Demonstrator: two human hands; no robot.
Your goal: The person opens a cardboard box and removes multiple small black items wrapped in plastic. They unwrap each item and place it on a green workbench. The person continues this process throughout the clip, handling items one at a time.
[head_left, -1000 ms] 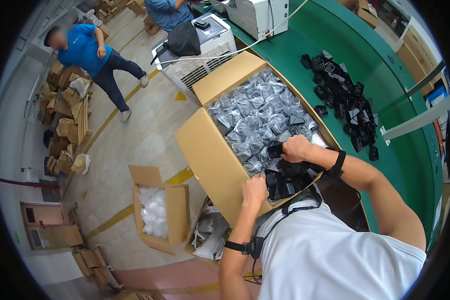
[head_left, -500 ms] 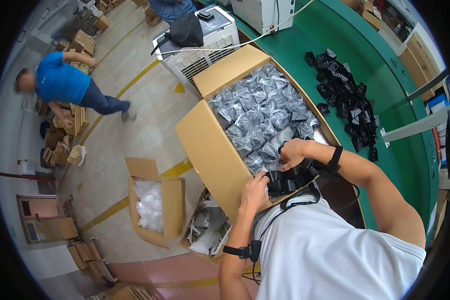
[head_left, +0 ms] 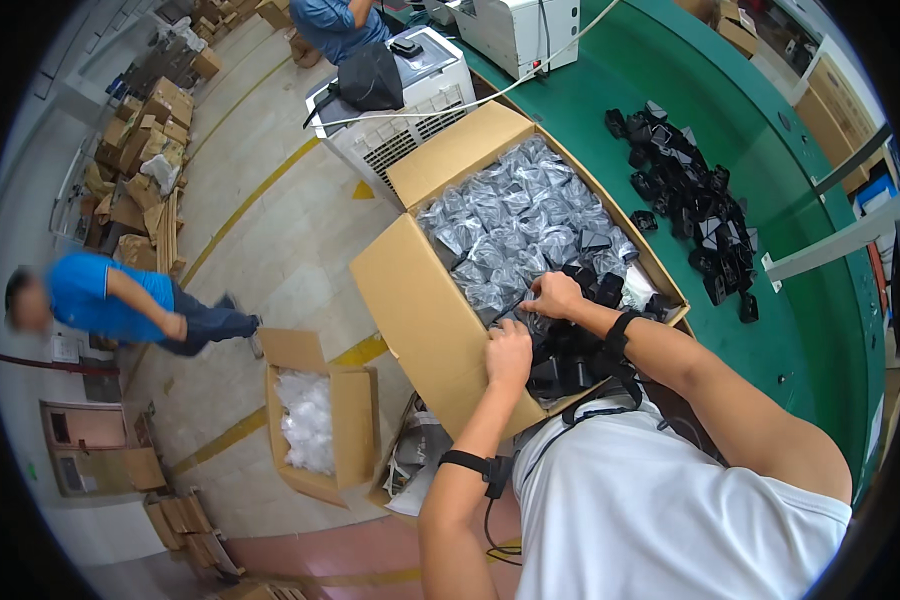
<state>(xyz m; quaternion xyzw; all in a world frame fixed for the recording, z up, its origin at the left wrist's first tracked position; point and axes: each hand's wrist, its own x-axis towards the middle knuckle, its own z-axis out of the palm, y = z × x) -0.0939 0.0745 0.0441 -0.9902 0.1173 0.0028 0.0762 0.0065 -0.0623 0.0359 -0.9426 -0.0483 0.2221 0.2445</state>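
Observation:
An open cardboard box (head_left: 420,310) stands in front of me, filled with many small clear-bagged dark parts (head_left: 510,225) and loose black parts (head_left: 590,285) at its near end. My left hand (head_left: 510,355) reaches into the near end of the box, fingers closed around a bagged part. Just above it, my right hand (head_left: 555,295) pinches the same bag (head_left: 520,318). Both wrists wear black straps.
A green table (head_left: 770,200) on the right carries a heap of black parts (head_left: 690,200). A white machine (head_left: 400,110) stands behind the box. A smaller open box (head_left: 355,420) with clear bags sits on the floor. A person in blue (head_left: 120,300) walks at left.
The view has tilted, so the box sits lower. My hands stay at the near end of the box, working one bag. The person in blue has moved down the floor at left.

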